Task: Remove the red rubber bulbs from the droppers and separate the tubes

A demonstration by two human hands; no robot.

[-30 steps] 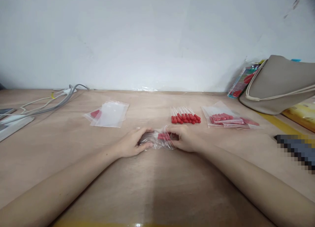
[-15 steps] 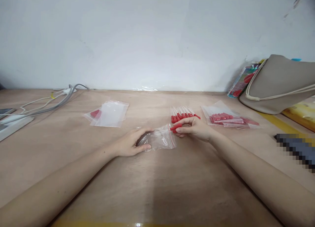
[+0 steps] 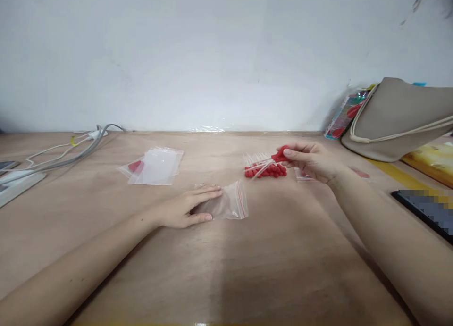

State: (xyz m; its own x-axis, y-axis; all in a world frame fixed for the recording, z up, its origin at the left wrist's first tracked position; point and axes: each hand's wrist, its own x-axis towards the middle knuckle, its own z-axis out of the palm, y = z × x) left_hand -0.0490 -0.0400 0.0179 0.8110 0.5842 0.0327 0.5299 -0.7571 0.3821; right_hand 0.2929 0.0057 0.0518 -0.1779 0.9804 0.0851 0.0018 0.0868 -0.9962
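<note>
**Two hands, one zip bag, one dropper**

The left hand point(image 3: 186, 209) lies open and flat on the wooden table point(image 3: 226, 269). Its fingers press the left end of a clear zip bag point(image 3: 231, 204), whose red-striped mouth faces right. The right hand point(image 3: 311, 162), raised, pinches a single dropper point(image 3: 279, 155) by its red bulb between thumb and fingertips, just above the pile of droppers point(image 3: 266, 171). A stack of empty bags point(image 3: 157, 165) lies further left. A beige handbag point(image 3: 399, 121) leans by the wall at right.

We note a wooden table point(image 3: 226, 269). On it: an open zip bag point(image 3: 230, 204), stacked empty bags point(image 3: 159, 165), red-bulbed droppers point(image 3: 266, 171), cables point(image 3: 71, 156), a beige bag point(image 3: 399, 123) at right.
</note>
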